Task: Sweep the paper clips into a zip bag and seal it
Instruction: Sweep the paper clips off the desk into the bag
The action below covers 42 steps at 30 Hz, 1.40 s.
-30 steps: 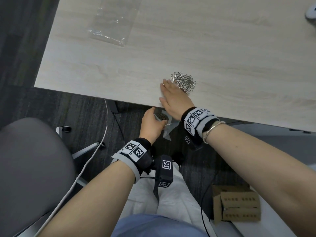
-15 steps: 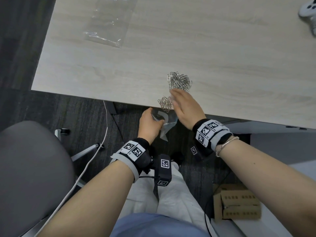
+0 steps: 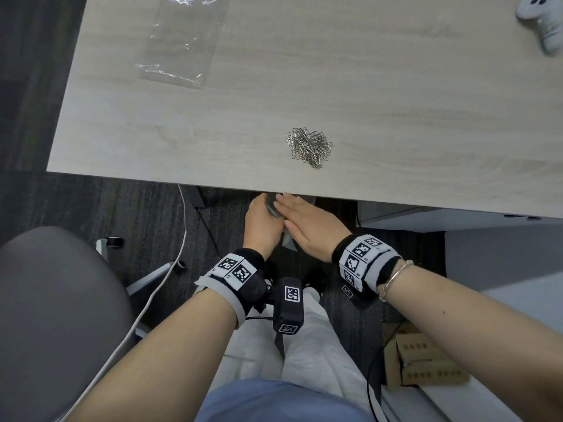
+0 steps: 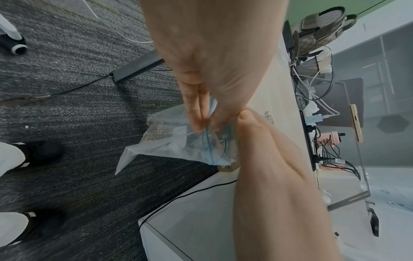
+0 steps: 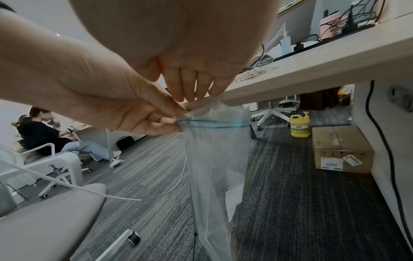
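While your hands meet below the bench's near edge, a sweep is ending.
Your left hand [image 3: 261, 220] pinches the zip bag [image 5: 218, 159] mouth; your right hand [image 3: 307, 223] lies flat-fingered beside it. Most paper clips [image 3: 309, 146] sit piled on the bench [image 3: 396, 102], so likely you reach back for another sweep.

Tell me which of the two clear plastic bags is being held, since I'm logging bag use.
The zip bag with the blue strip, hanging below the table edge, pinched by the left hand. The other bag lies flat on the far tabletop, untouched.
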### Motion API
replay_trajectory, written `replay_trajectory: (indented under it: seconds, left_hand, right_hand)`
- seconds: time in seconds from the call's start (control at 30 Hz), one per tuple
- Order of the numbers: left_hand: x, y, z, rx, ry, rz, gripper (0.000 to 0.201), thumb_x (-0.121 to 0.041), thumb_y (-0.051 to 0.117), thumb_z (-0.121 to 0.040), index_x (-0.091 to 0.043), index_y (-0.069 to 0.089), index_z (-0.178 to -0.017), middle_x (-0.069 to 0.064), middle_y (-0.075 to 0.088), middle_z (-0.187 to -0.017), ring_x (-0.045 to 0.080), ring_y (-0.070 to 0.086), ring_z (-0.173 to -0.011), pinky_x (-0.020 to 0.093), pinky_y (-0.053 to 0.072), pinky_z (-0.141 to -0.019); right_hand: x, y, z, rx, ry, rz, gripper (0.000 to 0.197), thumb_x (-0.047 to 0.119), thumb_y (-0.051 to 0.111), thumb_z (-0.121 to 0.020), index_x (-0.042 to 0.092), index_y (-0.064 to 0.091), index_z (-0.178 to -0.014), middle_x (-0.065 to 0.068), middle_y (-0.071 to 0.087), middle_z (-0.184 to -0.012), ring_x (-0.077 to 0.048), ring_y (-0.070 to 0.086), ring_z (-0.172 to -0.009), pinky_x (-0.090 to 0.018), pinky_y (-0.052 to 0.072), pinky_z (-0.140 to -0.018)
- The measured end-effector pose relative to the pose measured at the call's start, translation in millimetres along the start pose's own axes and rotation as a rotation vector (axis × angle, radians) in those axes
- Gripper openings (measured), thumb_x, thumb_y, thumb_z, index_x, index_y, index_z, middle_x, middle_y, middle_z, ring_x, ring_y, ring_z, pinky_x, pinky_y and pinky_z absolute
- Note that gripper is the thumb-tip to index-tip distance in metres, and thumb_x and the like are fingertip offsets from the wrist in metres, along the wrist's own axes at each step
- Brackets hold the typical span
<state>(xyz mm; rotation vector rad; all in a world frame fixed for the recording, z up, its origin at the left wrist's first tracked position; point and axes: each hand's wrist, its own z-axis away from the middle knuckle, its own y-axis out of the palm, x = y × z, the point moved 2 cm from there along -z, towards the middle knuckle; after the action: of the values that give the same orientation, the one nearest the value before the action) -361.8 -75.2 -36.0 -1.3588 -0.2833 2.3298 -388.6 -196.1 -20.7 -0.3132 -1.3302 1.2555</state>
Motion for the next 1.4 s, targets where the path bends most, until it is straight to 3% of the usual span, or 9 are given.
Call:
replay_trajectory:
  seconds: [0.1, 0.2, 0.27, 0.43, 0.7, 1.07, 1.2, 1.3, 1.4]
  left_hand:
    - [0, 1, 0, 0.028, 0.003, -0.003, 0.029, 0.000, 0.062, -0.082, -0.023, 0.050, -0.096, -0.014, 0.053, -0.078, 0.008, 0.060, -0.079, 0.016, 0.048, -0.068]
    - [1, 4, 0, 0.032, -0.012, -0.024, 0.044, -0.004, 0.069, -0.078, -0.014, 0.055, -0.119, 0.004, 0.063, -0.107, 0.023, 0.062, -0.102, 0.034, 0.053, -0.088]
    - [0, 7, 1, 0.038, -0.038, -0.003, 0.053, -0.004, 0.070, -0.078, -0.008, 0.051, -0.127, 0.005, 0.059, -0.117, 0.024, 0.060, -0.109, 0.043, 0.052, -0.095]
    - [-4, 11, 2, 0.066, -0.037, 0.033, 0.048, -0.003, 0.071, -0.076, -0.012, 0.056, -0.120, 0.002, 0.062, -0.113, 0.023, 0.063, -0.105, 0.046, 0.055, -0.090]
    - [-13, 14, 9, 0.060, -0.024, 0.030, 0.051, 0.000, 0.068, -0.080, -0.003, 0.051, -0.127, -0.012, 0.047, -0.096, 0.025, 0.064, -0.101, 0.044, 0.054, -0.091]
    - [-8, 22, 7, 0.056, -0.006, 0.022, 0.033, -0.006, 0.071, -0.075, -0.023, 0.058, -0.100, 0.004, 0.065, -0.101, 0.022, 0.066, -0.093, 0.047, 0.057, -0.084]
    - [-10, 22, 8, 0.051, -0.010, -0.005, 0.027, -0.005, 0.068, -0.077, -0.020, 0.057, -0.097, 0.000, 0.064, -0.088, 0.020, 0.066, -0.086, 0.039, 0.057, -0.078]
    - [-12, 22, 9, 0.053, -0.004, -0.026, 0.028, 0.001, 0.061, -0.081, -0.016, 0.053, -0.101, -0.012, 0.053, -0.078, 0.005, 0.055, -0.073, 0.011, 0.045, -0.063]
    - [-13, 22, 11, 0.041, 0.026, -0.012, 0.031, 0.002, 0.056, -0.086, -0.004, 0.055, -0.116, -0.010, 0.049, -0.089, -0.009, 0.040, -0.067, -0.003, 0.038, -0.054]
  right_hand:
    - [-5, -7, 5, -0.058, 0.004, -0.034, 0.050, 0.027, 0.025, -0.098, 0.009, 0.030, -0.144, -0.007, 0.026, -0.154, -0.016, 0.017, -0.144, -0.020, 0.003, -0.114]
    - [-19, -30, -5, -0.200, 0.149, -0.050, 0.048, 0.030, 0.022, -0.101, 0.014, 0.026, -0.146, -0.005, 0.021, -0.155, -0.016, 0.015, -0.144, -0.023, 0.003, -0.114]
    - [-34, -46, -18, -0.280, 0.245, -0.070, 0.047, 0.028, 0.024, -0.102, 0.014, 0.024, -0.147, -0.005, 0.018, -0.156, -0.016, 0.013, -0.145, -0.023, 0.002, -0.114]
    - [-64, -63, -50, -0.191, 0.292, -0.027, 0.050, 0.028, 0.029, -0.101, 0.016, 0.019, -0.148, -0.009, 0.007, -0.158, -0.023, 0.003, -0.146, -0.037, 0.000, -0.118]
    - [-55, -28, -23, -0.066, 0.271, 0.195, 0.058, 0.041, 0.023, -0.099, 0.021, 0.002, -0.149, -0.008, -0.009, -0.158, -0.025, -0.012, -0.145, -0.038, -0.010, -0.115]
    - [-40, -32, -5, -0.127, 0.125, 0.116, 0.055, 0.033, 0.028, -0.100, 0.012, 0.013, -0.148, -0.006, 0.006, -0.158, -0.018, -0.001, -0.146, -0.030, -0.006, -0.116]
    - [-35, -19, 1, -0.063, 0.090, 0.180, 0.055, 0.034, 0.026, -0.100, 0.010, 0.014, -0.148, -0.007, 0.010, -0.158, -0.018, 0.002, -0.146, -0.031, -0.006, -0.116]
    - [-29, -10, 10, -0.041, 0.045, 0.123, 0.054, 0.034, 0.026, -0.100, 0.010, 0.016, -0.148, -0.007, 0.011, -0.157, -0.017, 0.004, -0.146, -0.028, -0.004, -0.116]
    - [-23, -5, 20, -0.029, -0.005, 0.045, 0.055, 0.034, 0.024, -0.097, 0.007, 0.027, -0.145, -0.008, 0.023, -0.154, -0.017, 0.014, -0.145, -0.025, 0.001, -0.116]
